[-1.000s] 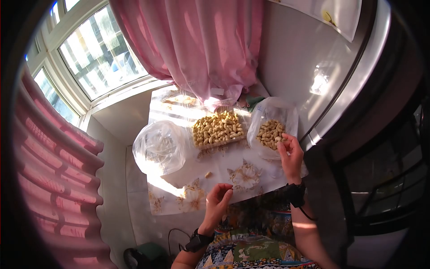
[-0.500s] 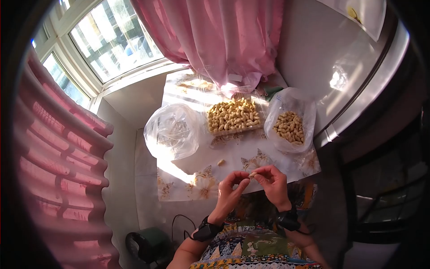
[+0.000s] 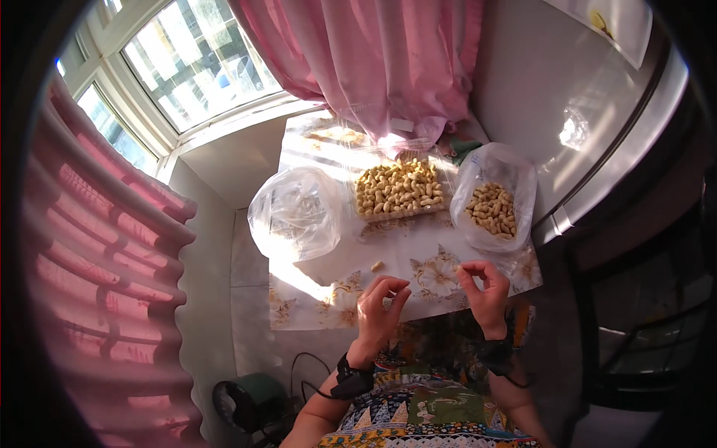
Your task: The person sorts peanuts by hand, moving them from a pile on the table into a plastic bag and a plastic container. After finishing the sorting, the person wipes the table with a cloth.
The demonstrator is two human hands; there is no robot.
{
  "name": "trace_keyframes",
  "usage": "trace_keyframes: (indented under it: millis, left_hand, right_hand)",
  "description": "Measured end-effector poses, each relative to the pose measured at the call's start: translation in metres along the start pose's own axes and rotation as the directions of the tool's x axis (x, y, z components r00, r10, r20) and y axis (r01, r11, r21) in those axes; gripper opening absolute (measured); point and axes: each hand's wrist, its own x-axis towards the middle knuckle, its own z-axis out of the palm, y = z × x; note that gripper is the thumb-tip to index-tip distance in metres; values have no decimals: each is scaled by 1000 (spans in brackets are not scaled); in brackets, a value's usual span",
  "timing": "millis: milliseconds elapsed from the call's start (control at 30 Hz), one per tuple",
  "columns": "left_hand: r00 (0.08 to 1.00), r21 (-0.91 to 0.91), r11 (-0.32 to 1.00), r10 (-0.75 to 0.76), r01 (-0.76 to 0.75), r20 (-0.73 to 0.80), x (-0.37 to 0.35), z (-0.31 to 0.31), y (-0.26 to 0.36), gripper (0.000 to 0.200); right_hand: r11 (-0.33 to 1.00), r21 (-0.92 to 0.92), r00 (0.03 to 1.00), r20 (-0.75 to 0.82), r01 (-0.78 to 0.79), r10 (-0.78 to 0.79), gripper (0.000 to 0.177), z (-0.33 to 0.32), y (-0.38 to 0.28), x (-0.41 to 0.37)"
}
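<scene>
Since the loose peanut (image 3: 377, 266) lies alone on the flowered tablecloth (image 3: 314, 317), just beyond your left hand (image 3: 379, 312), judge it as light, dry and brittle. The shell looks stiff but thin, so it would likely crack under a hard squeeze and roll if nudged. Take it across its narrow waist with thumb and forefinger, using little pressure.

Your left fingers (image 3: 396, 288) are drawn in to a narrow pinch, tips against the thumb, hovering over the near edge of the cloth. Whether something small sits between them I cannot tell. Your right hand (image 3: 487, 293) hangs apart from the left, near the bottom of the clear bag (image 3: 520, 178) of peanuts. Its fingers (image 3: 478, 270) curl toward the thumb, and it is too small to tell whether the tips meet or hold anything. Neither hand touches the cloth's peanut.

Behind it stand a tray of peanuts (image 3: 397, 188) and a crumpled plastic bag (image 3: 295, 213) to the left.
</scene>
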Motion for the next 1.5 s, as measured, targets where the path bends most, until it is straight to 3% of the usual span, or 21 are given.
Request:
trace_keyframes:
  millis: [100,167,233,300,333,367,433,533,600,633,667,700,733,800,1000,1400,1500]
  left_hand:
    - [992,136,990,61,-46,-109,12,-19,-20,18]
    - [961,430,891,230,-145,-152,22,-29,-29,24]
    - [966,420,899,205,-123,-155,27,-30,-40,26]
    - [970,562,816,224,-135,-93,32,-30,-45,23]
    - [970,562,816,226,-135,-95,33,-29,-50,23]
    - [976,560,819,201,-124,-78,33,-27,-55,22]
    - [983,557,823,175,-116,-54,33,-25,-58,22]
    - [984,560,822,165,-103,-60,32,-22,-54,23]
    - [999,374,927,21,-6,-35,28,-22,-50,23]
    - [999,375,927,21,-7,-33,24,-20,-46,23]
    - [988,32,988,-149,149,25,18,-16,-43,23]
    - [948,-301,900,-287,316,136,12,-12,-40,24]
    - [934,-404,844,-289,352,211,7,-10,-39,26]
    - [942,-403,853,-272,331,197,1,-5,-30,27]
    - [954,-411,863,-237,294,184,-11,4,-21,27]
    - [967,-446,858,-214,255,140,-14,6,-18,24]
    - [966,-353,906,-174,232,189,-14,3,-17,26]
  right_hand:
    - [999,-22,976,-214,41,-45,15,-31,13,41]
    - [990,-119,967,-234,75,-101,15,-51,27,67]
    - [971,-213,956,-246,107,-159,15,-53,25,75]
    - [817,-501,855,-253,285,-453,16,-48,20,78]
    - [908,-338,899,-269,247,-345,15,-39,21,70]
    - [908,-338,900,-269,246,-344,15,-33,21,59]
    - [972,-217,989,-93,93,-116,14,-20,19,37]
    - [983,-157,996,-5,91,-93,14,4,13,9]
    - [991,-118,997,34,70,-66,14,16,9,-5]
    - [995,-81,996,74,49,-43,13,20,6,-9]
    - [997,-58,993,106,52,-45,18,24,2,-12]
    - [997,-59,993,107,48,-41,18,26,-5,-14]
    - [999,-17,987,155,38,-35,21,28,-13,-15]
    - [998,49,972,230,43,-54,28,32,-22,-15]
    - [997,26,958,277,74,-78,22,36,-23,-19]
    - [999,34,972,235,-10,2,17,37,-21,-27]
    - [998,41,969,245,-43,31,17,37,-24,-27]
